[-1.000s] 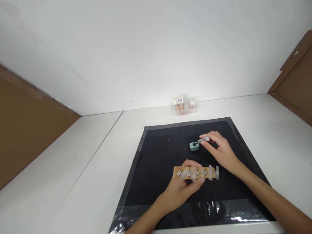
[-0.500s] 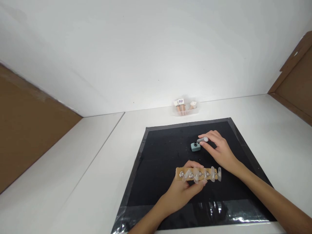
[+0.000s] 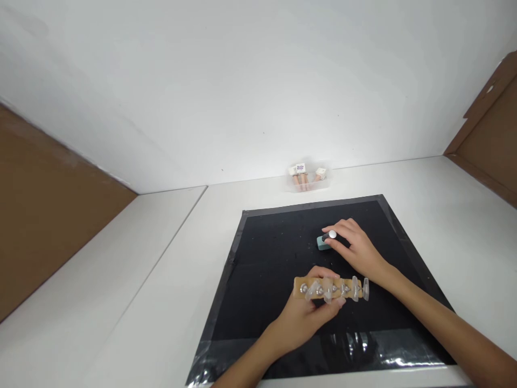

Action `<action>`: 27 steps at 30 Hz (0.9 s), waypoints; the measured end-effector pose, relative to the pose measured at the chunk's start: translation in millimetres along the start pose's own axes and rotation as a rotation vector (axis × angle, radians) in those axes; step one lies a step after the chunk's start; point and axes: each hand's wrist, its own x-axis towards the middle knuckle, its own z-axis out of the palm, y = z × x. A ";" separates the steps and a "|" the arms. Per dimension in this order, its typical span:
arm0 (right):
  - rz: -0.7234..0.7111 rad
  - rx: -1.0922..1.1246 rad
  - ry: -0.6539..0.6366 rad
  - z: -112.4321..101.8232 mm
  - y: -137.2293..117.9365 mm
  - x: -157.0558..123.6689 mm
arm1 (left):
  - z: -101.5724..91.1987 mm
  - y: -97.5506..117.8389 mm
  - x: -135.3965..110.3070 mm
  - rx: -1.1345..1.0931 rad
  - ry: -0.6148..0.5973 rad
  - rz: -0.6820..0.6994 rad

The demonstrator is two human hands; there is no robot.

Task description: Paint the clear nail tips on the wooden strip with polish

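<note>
My left hand (image 3: 304, 317) grips a tan wooden strip (image 3: 330, 288) that carries several silver studs and clear plastic hooks, held level just above a black mat (image 3: 262, 269). Farther back on the mat, my right hand (image 3: 355, 249) pinches a small grey tool with a silver end (image 3: 330, 235). The tool's tip rests on a small teal block (image 3: 322, 243). The fingers hide most of the tool and part of the block.
The black mat lies on a white table (image 3: 436, 205). A clear tray (image 3: 307, 179) with small wooden pieces and white tags stands behind the mat, by the white wall. Brown cardboard panels (image 3: 44, 215) close in the left and right sides.
My right hand has tipped the grey tool up, so its silver end now faces the camera over the teal block. The left hand and strip have barely shifted.
</note>
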 end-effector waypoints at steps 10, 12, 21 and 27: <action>0.075 0.129 0.071 3.6 6.1 3.3 | 1.8 1.4 0.7 -0.067 0.033 -0.006; 0.090 0.237 0.129 -5.3 1.3 1.9 | 2.9 0.5 0.6 -0.149 0.045 -0.027; 0.082 0.571 0.199 -32.9 -25.3 -12.1 | 5.1 2.7 8.4 -0.426 0.215 -0.092; 0.002 0.536 0.084 -35.0 -28.7 -14.5 | 5.0 7.4 10.7 -0.440 0.230 -0.107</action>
